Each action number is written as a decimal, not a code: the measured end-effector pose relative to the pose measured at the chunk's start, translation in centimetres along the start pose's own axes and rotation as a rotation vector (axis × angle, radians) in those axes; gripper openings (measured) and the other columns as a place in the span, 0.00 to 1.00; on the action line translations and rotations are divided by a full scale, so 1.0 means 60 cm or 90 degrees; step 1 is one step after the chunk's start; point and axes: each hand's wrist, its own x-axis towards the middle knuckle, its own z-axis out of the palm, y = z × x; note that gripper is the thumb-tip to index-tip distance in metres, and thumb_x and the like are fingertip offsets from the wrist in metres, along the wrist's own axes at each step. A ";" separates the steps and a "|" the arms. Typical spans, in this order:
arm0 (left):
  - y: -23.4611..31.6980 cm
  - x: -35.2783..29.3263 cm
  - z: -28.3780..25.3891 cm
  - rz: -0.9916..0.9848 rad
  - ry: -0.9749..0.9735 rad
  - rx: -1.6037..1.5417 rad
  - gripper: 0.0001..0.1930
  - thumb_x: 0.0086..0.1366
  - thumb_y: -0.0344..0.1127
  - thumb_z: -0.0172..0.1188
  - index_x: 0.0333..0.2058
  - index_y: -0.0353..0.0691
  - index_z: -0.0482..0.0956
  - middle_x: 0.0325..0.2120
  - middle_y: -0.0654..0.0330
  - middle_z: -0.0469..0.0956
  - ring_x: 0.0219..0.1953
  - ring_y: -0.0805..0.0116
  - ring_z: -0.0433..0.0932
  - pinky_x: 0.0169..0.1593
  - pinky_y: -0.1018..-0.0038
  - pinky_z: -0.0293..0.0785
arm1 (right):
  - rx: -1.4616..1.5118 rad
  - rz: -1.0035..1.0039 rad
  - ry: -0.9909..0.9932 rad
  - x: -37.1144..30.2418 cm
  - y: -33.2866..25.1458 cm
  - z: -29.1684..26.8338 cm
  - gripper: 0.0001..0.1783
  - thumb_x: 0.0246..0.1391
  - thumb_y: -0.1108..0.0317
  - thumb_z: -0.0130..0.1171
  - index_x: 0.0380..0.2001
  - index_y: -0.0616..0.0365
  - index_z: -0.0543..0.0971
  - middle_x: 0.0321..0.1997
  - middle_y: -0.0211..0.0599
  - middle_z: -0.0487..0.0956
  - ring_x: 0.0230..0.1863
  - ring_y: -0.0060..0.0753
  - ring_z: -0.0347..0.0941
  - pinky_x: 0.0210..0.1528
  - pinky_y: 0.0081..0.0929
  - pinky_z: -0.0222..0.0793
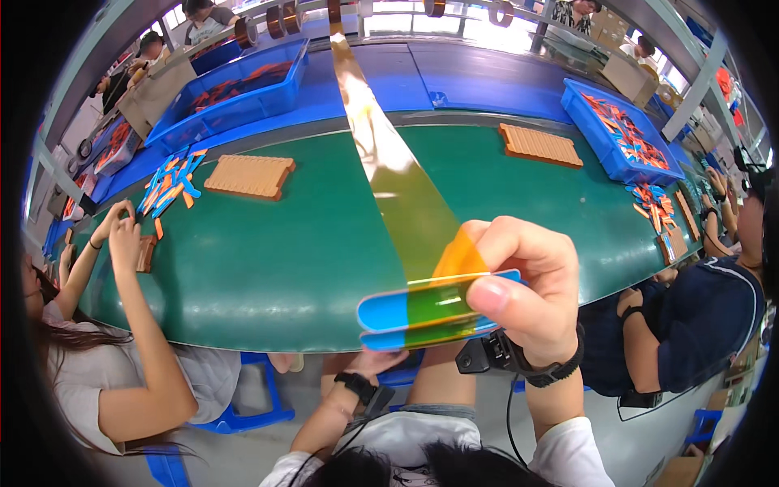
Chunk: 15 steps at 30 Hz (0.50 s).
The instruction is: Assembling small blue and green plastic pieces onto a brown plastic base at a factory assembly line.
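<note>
Two flat blue strips [384, 312] with rounded ends and thin orange edges lie one above the other near the front edge of the green table. A wide, see-through amber tape [422, 215] comes down from above and lies across both. My right hand [527, 284] pinches the strips near their right end, thumb on top, with the tape's edge by the curled fingers. Low beneath the strips' left part is my left hand [380, 362]; its fingers are mostly hidden behind them, so their closing does not show.
Ridged tan blocks stand on the green table [284, 284], one at left [249, 176], one at right [541, 146]. Blue bins [219, 122] hold reddish strips; loose blue and orange strips [172, 185] lie in piles. Tape rolls hang overhead. A co-worker sits on each side.
</note>
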 end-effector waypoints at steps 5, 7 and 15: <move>-0.014 0.034 0.008 0.002 0.030 -0.004 0.22 0.62 0.40 0.43 0.51 0.31 0.56 0.48 0.44 0.61 0.50 0.49 0.63 0.54 0.58 0.61 | -0.119 -0.006 -0.046 -0.012 0.007 -0.009 0.03 0.46 0.77 0.56 0.26 0.65 0.74 0.26 0.31 0.73 0.29 0.17 0.68 0.34 0.17 0.65; -0.019 0.040 0.014 0.001 0.043 -0.008 0.22 0.62 0.40 0.43 0.50 0.31 0.56 0.47 0.44 0.61 0.50 0.50 0.63 0.54 0.58 0.62 | -0.130 0.030 -0.029 -0.025 0.013 -0.018 0.03 0.47 0.75 0.55 0.26 0.65 0.74 0.25 0.30 0.73 0.26 0.16 0.67 0.32 0.16 0.65; -0.011 0.018 -0.010 -0.010 0.141 -0.006 0.20 0.62 0.39 0.44 0.49 0.32 0.59 0.45 0.46 0.63 0.48 0.52 0.66 0.52 0.60 0.64 | -0.180 0.089 -0.039 -0.043 0.063 -0.041 0.04 0.48 0.74 0.55 0.26 0.64 0.74 0.24 0.29 0.72 0.25 0.14 0.65 0.28 0.15 0.62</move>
